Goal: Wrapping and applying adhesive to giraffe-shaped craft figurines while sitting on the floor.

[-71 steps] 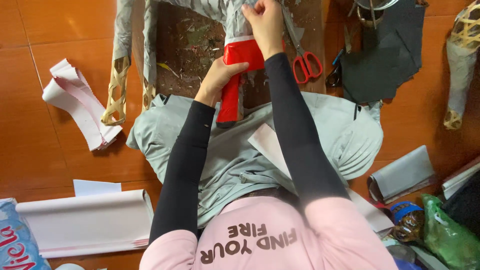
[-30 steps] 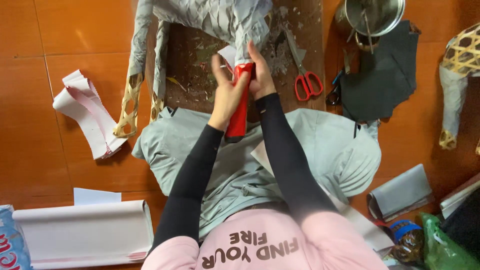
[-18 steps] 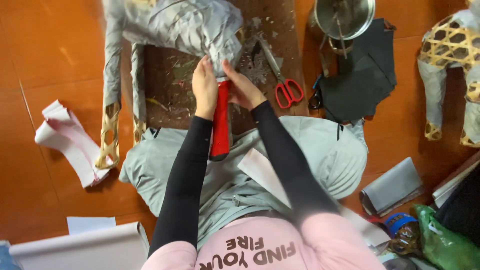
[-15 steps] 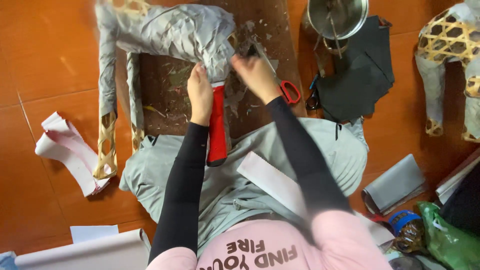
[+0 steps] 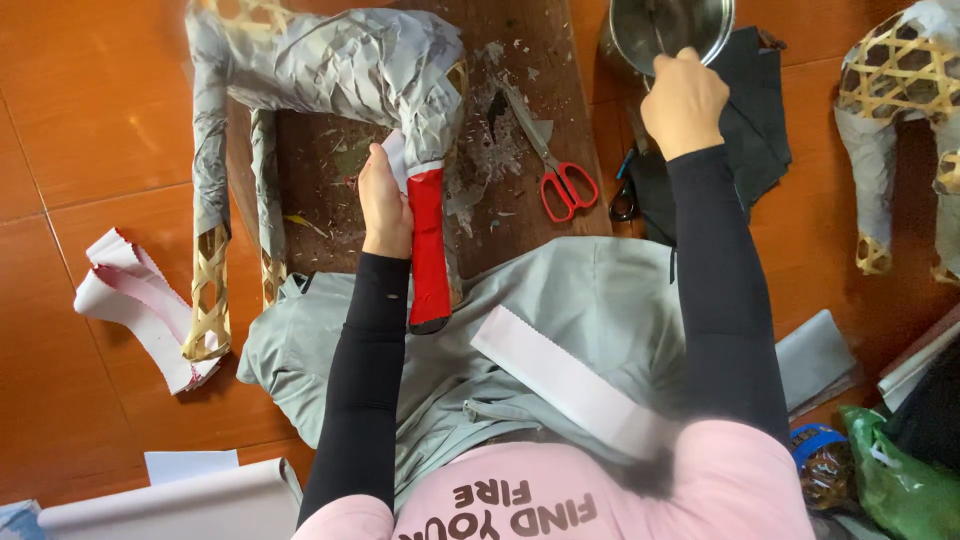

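Orange floor tiles spread around a dark wooden board, where a paper-covered woven animal frame lies. Its red-wrapped leg runs lengthwise toward the person's lap, foot end nearest them. The left hand clasps the leg's upper part. The right hand is closed at the rim of a steel pot. Red scissors lie between.

We are seeing a crumpled green plastic bag lying at the bottom right, a blue-rimmed wrapped packet touching its left side, and a pale blue packet corner peeking in bottom left.
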